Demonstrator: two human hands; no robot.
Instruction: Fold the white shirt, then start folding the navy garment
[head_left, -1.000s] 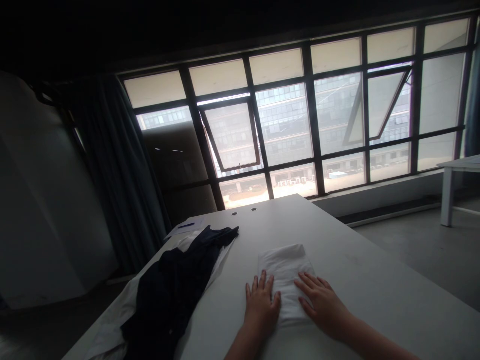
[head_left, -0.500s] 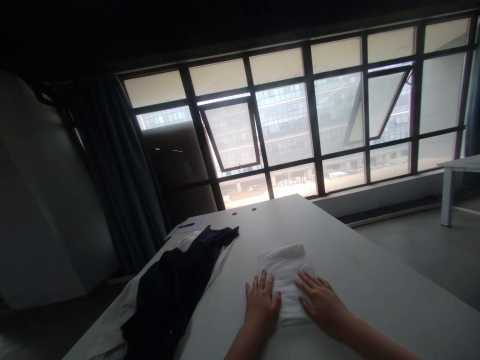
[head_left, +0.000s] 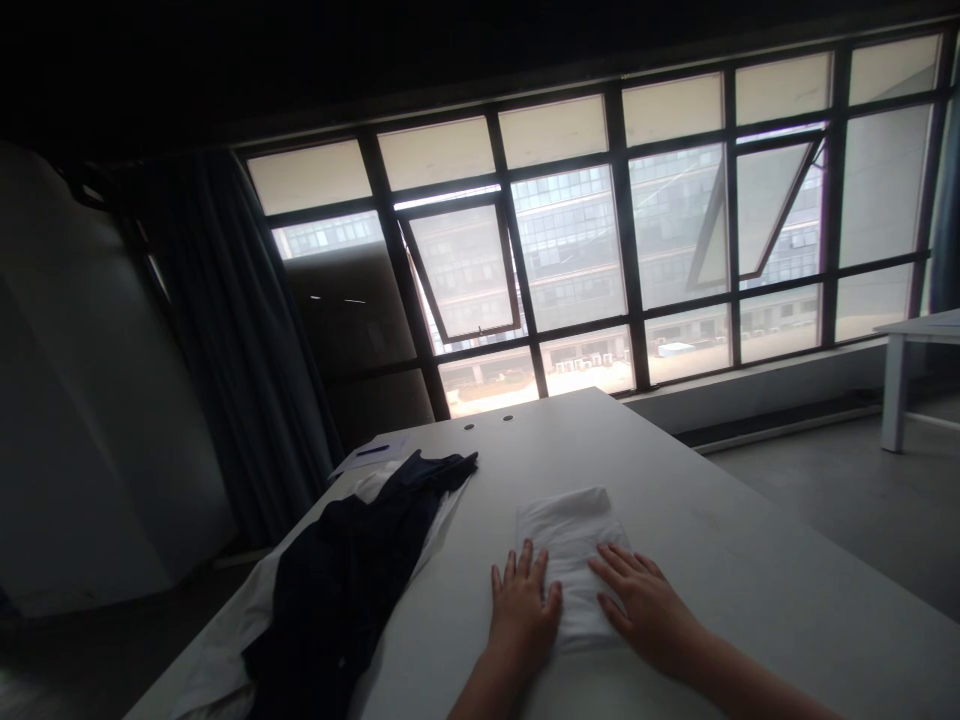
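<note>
A folded white cloth (head_left: 574,545), roughly rectangular with slight wrinkles, lies flat on the white table (head_left: 720,560). My left hand (head_left: 523,605) rests palm down at its left edge, fingers spread, the thumb on the fabric. Across from it, my right hand (head_left: 641,600) lies over the cloth's right edge with its fingers stretched out. Both hands are open and grip nothing. What kind of garment or piece the cloth is cannot be made out in its folded state.
Left of my hands lies a crumpled dark navy garment (head_left: 345,560), on top of white fabric (head_left: 225,640). Behind it are papers with a dark pen (head_left: 373,450). Two round cable holes sit near the table's far end. Another white table (head_left: 896,390) stands at the right, by the windows.
</note>
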